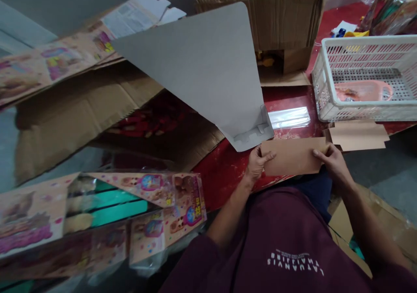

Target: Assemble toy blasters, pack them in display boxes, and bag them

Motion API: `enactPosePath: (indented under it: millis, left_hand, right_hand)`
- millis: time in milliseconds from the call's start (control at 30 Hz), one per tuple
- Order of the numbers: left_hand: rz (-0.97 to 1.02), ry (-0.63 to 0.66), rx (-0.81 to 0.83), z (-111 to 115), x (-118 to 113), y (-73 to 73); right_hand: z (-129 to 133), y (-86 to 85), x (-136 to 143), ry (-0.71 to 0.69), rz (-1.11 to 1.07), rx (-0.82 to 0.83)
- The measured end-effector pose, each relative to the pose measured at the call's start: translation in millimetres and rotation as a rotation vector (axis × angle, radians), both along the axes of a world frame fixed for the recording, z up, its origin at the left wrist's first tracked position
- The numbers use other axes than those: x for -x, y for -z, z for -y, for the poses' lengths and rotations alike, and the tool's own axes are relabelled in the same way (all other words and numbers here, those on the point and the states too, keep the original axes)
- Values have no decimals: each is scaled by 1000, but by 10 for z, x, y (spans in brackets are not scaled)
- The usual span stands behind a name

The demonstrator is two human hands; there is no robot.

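A flat tan cardboard piece (293,157) is held level in front of my body, over the near edge of the red table. My left hand (257,162) grips its left end, thumb on top. At the opposite end my right hand (329,158) pinches it the same way. Just beyond stands a large grey-white cardboard sheet (202,63), tilted, with folded flaps at its lower corner. Clear plastic sleeves (289,117) lie on the table behind the held piece. More tan cardboard pieces (358,135) are stacked to the right.
A white plastic basket (368,110) with a pink tray (365,90) inside stands at the right. Behind is a big brown carton (286,15). On the left are an open carton (78,115) and printed boxes (185,197) with green items.
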State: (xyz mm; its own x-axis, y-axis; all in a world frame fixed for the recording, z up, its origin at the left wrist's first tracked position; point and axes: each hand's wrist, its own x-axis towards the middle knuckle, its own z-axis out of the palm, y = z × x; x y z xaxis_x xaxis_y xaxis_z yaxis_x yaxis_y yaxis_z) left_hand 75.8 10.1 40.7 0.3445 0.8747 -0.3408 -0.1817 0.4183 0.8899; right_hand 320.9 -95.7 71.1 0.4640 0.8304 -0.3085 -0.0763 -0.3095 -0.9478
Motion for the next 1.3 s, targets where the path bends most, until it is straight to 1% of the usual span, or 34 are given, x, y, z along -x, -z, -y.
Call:
enactPosePath:
  millis: [33,67,100,133,167,233,267,300,333,367,400,433,500,567,633,700,733,767,800,833,867,900,933,967,1000,1033,1067,1100,1133,1167,1200,1233,1300]
  left_hand:
    - [66,92,60,-12,17,-17]
    - [90,161,88,-26,28,-26]
    - [61,186,66,-41,32,-33]
    - [-19,159,-16,-55,28,-39]
    - [-142,96,-150,-66,17,-51]
    - [-442,-34,-529,-75,-25,-98]
    - [-565,-38,-733,-73,-57,-134]
    - [-646,27,-922,-69,-95,-173]
    - [-682,152,-1074,-66,-140,-212]
    - [-685,302,-1171,-64,-190,-245]
    - [-675,452,-1207,-65,-240,-270]
    - [-670,584,-1185,-70,-289,-286]
    - [-699,777,-1029,-85,-365,-295]
    - [-712,912,-848,-95,-403,-291]
    - [-638,1029,-709,-95,-412,-292]
    - [-525,1133,-621,-87,-414,-299]
    - [-501,1145,-616,-82,-419,-304]
    - [-506,1108,-645,-75,-427,-309]
    - [-531,1009,-702,-66,-439,-313]
    - [-559,853,-772,-53,-452,-316]
    - [-576,649,-831,-37,-468,-317]
    - [-572,418,-855,-15,-483,-316]
    - [-548,189,-832,13,-500,-312]
    - [-510,-19,-756,47,-517,-307]
    - [-448,-187,-627,85,-537,-302]
    - [-360,-291,-450,125,-560,-298]
    - [-244,-329,-250,162,-587,-296]
    - [-110,-317,-56,194,-618,-298]
    - [27,-291,105,215,-652,-304]
    - [149,-284,211,224,-688,-312]
    - [241,-307,259,220,-722,-322]
    - [293,-359,259,203,-752,-331]
    - [311,-477,202,146,-788,-341]
  right_hand:
    - [14,-34,-20,-53,-132,11]
    - [29,-67,-39,-97,-254,20]
    - [43,-98,-53,-128,-353,26]
    - [54,-125,-60,-142,-420,29]
    - [62,-146,-59,-143,-452,33]
    - [65,-171,-35,-146,-451,45]
    - [62,-176,-13,-164,-439,54]
    - [58,-177,12,-193,-427,66]
    - [53,-176,39,-231,-422,81]
    - [50,-173,64,-273,-426,97]
    - [51,-168,86,-313,-437,110]
    - [55,-161,101,-343,-450,121]
    - [76,-139,112,-384,-479,139]
    - [113,-112,99,-420,-501,149]
    - [156,-90,78,-460,-507,149]
    - [190,-80,59,-486,-498,139]
    - [198,-78,53,-482,-492,131]
    - [198,-77,48,-461,-487,122]
    - [191,-76,45,-414,-482,104]
    - [176,-74,43,-339,-475,70]
    - [154,-69,42,-237,-464,20]
    - [127,-62,45,-118,-452,-41]
    - [95,-50,52,10,-437,-111]
    - [61,-35,65,133,-424,-182]
    - [28,-16,87,243,-416,-245]
    - [-5,7,121,326,-417,-293]
    - [-33,34,166,383,-427,-323]
    - [-58,64,224,415,-445,-338]
    - [-77,96,294,424,-468,-338]
    - [-89,128,373,419,-493,-327]
    - [-96,159,459,404,-516,-314]
    - [-96,189,547,384,-536,-304]
    - [-77,245,717,341,-568,-294]
